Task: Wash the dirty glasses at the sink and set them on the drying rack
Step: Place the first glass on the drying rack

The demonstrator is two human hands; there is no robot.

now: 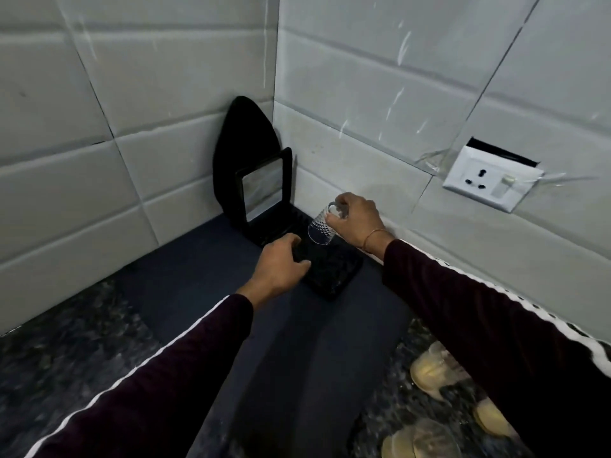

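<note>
— Clear glass (320, 226), cut with a diamond pattern, hangs upside down in the right hand (357, 219). Fingers and thumb pinch it at its base, and its mouth points down over the black drying rack (334, 276).

— Is the rim touching the rack?

— Hard to tell; it sits just above or right on the dark surface, tilted a little toward the corner.

— And the left hand (281, 262)?

— It rests on the near edge of the rack, fingers curled over the edge and the thumb along the side, as if gripping it. No glass in it.

— Where does the rack sit?

— On a dark mat (205, 292) in the corner of the speckled stone counter (66, 342), close to the white tiled wall (363, 110). Behind it a black-framed panel (264, 186) stands upright, with a black pointed board (244, 133) leaning in the corner.

— Anything else nearby?

— A white wall socket (486, 180) to the right, and several glasses with yellowish residue (433, 371) lie on the counter at lower right, under the right sleeve (496, 325).
</note>
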